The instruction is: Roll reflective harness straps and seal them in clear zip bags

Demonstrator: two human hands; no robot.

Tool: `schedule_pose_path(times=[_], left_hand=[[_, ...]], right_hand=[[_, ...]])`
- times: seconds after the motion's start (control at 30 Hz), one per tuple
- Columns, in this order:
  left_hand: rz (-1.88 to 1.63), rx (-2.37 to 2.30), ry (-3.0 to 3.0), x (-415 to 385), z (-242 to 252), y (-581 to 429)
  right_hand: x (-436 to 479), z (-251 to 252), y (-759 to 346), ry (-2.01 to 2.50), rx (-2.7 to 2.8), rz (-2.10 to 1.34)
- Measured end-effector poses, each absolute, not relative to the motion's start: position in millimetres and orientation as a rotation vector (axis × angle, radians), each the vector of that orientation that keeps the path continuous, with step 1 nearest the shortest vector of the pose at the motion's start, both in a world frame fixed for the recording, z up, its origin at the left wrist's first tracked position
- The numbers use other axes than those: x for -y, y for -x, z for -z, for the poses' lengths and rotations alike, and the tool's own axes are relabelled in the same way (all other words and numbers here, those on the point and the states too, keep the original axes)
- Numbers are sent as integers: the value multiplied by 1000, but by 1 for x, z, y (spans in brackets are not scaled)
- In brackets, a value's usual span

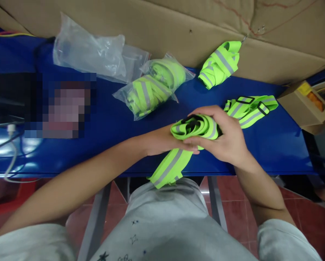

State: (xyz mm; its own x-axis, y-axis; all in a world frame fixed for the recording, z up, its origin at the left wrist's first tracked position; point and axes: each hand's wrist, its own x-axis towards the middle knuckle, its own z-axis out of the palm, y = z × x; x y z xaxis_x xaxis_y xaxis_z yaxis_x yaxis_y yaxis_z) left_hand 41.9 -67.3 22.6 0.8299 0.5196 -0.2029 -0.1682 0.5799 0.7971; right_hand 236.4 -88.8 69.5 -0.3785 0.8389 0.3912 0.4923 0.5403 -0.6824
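Note:
A rolled-up neon-yellow reflective strap (193,127) with a grey stripe is held in front of me at the table's front edge. My right hand (231,139) is closed round the roll's right side, thumb in front and fingers over the back. My left hand (165,139) is closed on the same roll from the left and below; most of its fingers are hidden behind the strap. The strap's loose end (169,168) hangs over the edge to my lap. Beyond my right hand lies another reflective strap (251,110) with black buckles, loosely folded.
Two bagged strap rolls (151,87) lie at the back middle, beside clear plastic bags (91,50). Another strap bundle (221,65) rests by the cardboard wall (165,25). A cardboard box (301,105) stands right. A black device (8,98) with cables and a blurred-out patch are left.

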Motion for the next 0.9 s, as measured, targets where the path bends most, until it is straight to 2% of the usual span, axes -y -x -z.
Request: schedule_pose_path(times=[0.1,0.3,0.37,0.43,0.6,0.8,0.9], left_hand=[[-354,-564,-899,64,-27,-38],[-64,-417,-1178,62,-30,-27],[-51,-330,-1198,61,-30,-26],[-97,-309,-1234,61,-29,-26],[-181,-324,-1321,60,-25,-28],[-254,-316,-1347,60,-17,-31],[-258,-338,-1346,58,-13,-32]], right_hand=[[76,-70,-237,1161,1880,-630],[68,-65,-236,1236,1566,-1507],[72,-56,-233,1270,1478,-1668],[74,-45,-229,1322,1486,-1609],[72,-37,-228,1284,1741,-1017],[82,-59,-233,1131,2204,-1048],[87,-56,-229,1171,2230,-955]])
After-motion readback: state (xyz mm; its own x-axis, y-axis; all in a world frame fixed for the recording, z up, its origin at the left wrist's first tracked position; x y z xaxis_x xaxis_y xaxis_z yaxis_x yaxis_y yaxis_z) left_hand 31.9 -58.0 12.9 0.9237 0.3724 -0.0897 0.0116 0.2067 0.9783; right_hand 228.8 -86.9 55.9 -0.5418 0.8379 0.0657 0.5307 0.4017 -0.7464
